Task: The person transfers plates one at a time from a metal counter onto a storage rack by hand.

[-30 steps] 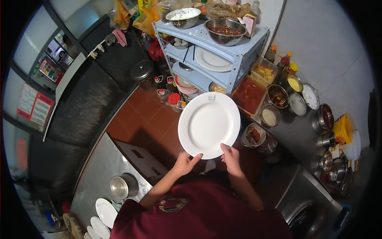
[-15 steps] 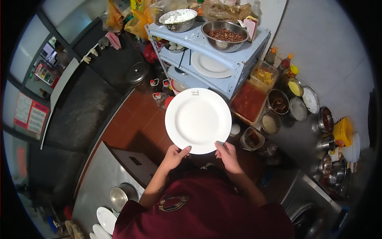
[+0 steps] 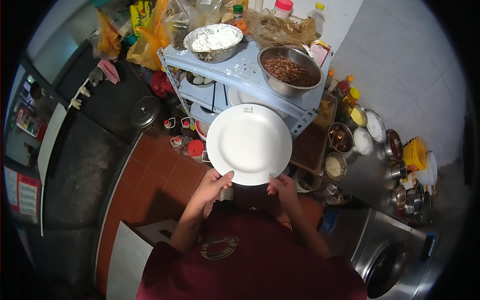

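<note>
A round white plate [image 3: 249, 145] with small dark print on its far rim is held out in front of me. My left hand [image 3: 214, 186] grips its near left edge, thumb on top and fingers beneath. On the near right edge my right hand [image 3: 281, 187] pinches the rim the same way. The plate's face is bare. Beyond it stands a light blue metal shelf [image 3: 240, 65], partly hidden by the plate. Another white plate [image 3: 239, 97] lies on the shelf's lower level.
On the shelf top sit a bowl of white powder [image 3: 214, 42] and a steel bowl of reddish-brown bits [image 3: 290, 70]. Several seasoning bowls [image 3: 363, 141] line the counter at right. A wok [image 3: 387, 270] is at lower right. Bottles and a lidded pot [image 3: 145, 111] stand on the floor at left.
My body and view have moved forward toward the shelf, which appears nearer. The plate stays in both hands and now overlaps the shelf. The stacked plates and pot at lower left have left view.
</note>
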Demonstrator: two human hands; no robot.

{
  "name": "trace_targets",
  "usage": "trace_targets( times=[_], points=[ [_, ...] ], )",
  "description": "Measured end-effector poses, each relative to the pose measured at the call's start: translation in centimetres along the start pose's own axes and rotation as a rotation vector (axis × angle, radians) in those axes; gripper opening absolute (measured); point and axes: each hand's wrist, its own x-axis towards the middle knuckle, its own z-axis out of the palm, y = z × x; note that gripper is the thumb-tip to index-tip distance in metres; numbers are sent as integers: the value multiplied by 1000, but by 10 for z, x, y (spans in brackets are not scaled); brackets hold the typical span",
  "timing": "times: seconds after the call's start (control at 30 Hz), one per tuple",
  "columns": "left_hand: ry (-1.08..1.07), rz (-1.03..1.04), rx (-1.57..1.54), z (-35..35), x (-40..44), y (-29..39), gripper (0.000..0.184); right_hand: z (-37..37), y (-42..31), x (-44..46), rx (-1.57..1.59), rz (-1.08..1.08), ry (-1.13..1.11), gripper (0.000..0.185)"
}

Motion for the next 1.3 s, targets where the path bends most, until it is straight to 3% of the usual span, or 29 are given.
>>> trace_targets(
  times=[0.47,0.67,0.9,1.3],
  points=[
    [-271,-87,7,-75,92,38,25,47,9,49,168,-75,97,15],
    [-275,-97,-123,-86,123,38,23,63,-1,65,197,-116,119,15],
    [-320,-37,-252,-83,137,30,25,69,-10,83,207,-159,122,27],
    [-395,-188,-102,-80,127,22,30,73,-1,102,211,-112,155,28]
  ],
)
